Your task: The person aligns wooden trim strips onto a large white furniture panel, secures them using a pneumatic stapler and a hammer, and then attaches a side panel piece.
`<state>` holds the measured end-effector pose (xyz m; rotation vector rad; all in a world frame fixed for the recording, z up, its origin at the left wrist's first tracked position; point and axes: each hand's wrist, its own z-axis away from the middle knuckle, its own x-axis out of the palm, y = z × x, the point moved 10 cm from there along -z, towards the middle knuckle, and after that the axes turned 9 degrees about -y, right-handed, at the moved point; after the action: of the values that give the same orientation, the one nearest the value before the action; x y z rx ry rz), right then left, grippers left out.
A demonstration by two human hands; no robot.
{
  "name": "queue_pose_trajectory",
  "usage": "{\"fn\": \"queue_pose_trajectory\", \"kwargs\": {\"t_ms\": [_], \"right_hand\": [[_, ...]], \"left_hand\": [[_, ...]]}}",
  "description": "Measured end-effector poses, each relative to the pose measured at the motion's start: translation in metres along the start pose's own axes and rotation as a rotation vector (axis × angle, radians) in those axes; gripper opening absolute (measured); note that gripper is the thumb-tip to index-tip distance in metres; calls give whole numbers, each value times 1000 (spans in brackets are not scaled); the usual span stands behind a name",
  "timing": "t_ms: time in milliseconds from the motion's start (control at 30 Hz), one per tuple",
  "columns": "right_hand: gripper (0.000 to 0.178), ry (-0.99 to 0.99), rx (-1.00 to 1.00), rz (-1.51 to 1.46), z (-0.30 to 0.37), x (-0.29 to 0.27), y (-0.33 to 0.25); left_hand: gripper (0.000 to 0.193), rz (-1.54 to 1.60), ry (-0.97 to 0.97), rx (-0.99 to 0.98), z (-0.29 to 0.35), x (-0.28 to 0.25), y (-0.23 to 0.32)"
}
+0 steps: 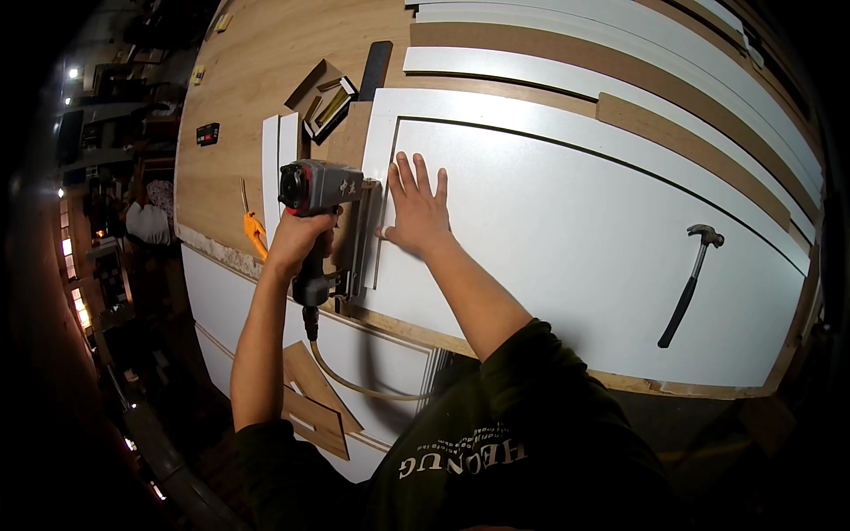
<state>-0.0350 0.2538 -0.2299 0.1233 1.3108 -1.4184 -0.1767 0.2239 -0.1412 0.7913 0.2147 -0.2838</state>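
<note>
My left hand [301,239] is wrapped round the grip of a grey and black pneumatic nail gun [329,188] with red trim. Its nose points right, at the left edge strip of a white framed panel [531,230]; I cannot tell whether it touches. A yellowish air hose [341,380] runs from the foot of the gun's handle and curves right toward my body. My right hand [416,205] lies flat on the panel near its left edge, fingers spread, holding nothing. A claw hammer [691,288] with a black grip rests on the panel's right part.
Left of the gun lie an orange-handled tool [253,232] and an open box of nail strips [329,104]. A small black case [207,134] sits on the wooden tabletop [257,66]. White and brown strips [567,53] are stacked along the far side. Wood offcuts [314,416] lie below the near edge.
</note>
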Motion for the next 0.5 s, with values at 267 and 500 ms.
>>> {"fn": "queue_pose_trajectory", "kwargs": {"t_ms": [267, 500], "right_hand": [[106, 30, -3, -16, 1, 2, 1], [105, 30, -25, 6, 1, 1, -2]], "left_hand": [[23, -31, 13, -23, -3, -1, -4], [12, -67, 35, -47, 0, 2, -3]]}}
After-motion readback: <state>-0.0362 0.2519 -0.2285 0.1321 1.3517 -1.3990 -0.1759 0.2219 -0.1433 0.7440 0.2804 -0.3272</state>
